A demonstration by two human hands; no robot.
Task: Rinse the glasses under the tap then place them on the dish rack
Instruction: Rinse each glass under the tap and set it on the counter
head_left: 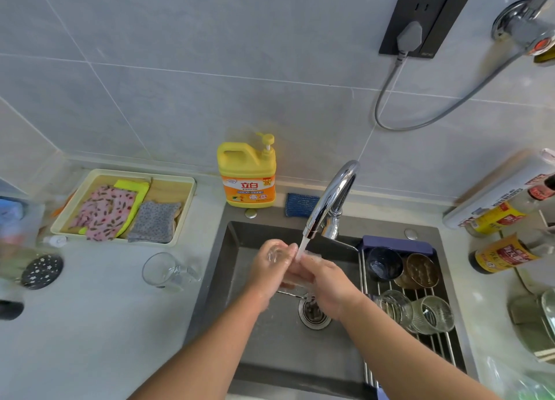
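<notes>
The bare left forearm (210, 339) and right forearm (390, 339) reach up from the lower edge and converge just below the tap (330, 201). The left hand (270, 269) sits just left of the tap's mouth, fingers curled round one end of a clear glass (274, 255). The right hand (326, 288) lies just below and right of the tap's mouth, back upward, fingers curled onto the glass's other end. Both hands' fingers meet beneath the tap.
</notes>
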